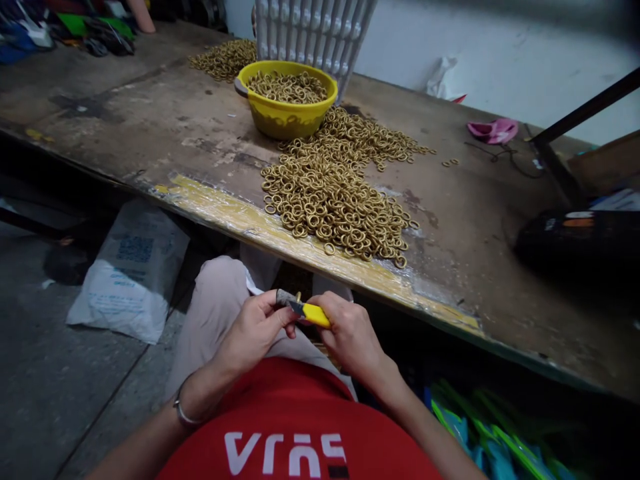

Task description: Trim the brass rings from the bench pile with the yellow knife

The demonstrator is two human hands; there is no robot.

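a pink item (495,131) lies near the wall (505,77), and a printed white sack (131,277) sits on the floor (35,380).

From my remote seat I saw the table (150,127) reach across the scene, the main heap of rings (335,200) on its middle, close to the near edge. Behind that heap, slightly left, I had the bowl (290,120), with more rings inside. A ribbed panel (310,33) stood just behind the bowl, and a smaller ring pile (225,60) lay left of the panel. I saw a cloth (495,131) far right. Before the near edge, over the lap (215,320), I found the left hand (256,327) and right hand (350,330), the cutter (316,315) between them. On the floor, left, lay a sack (130,283).
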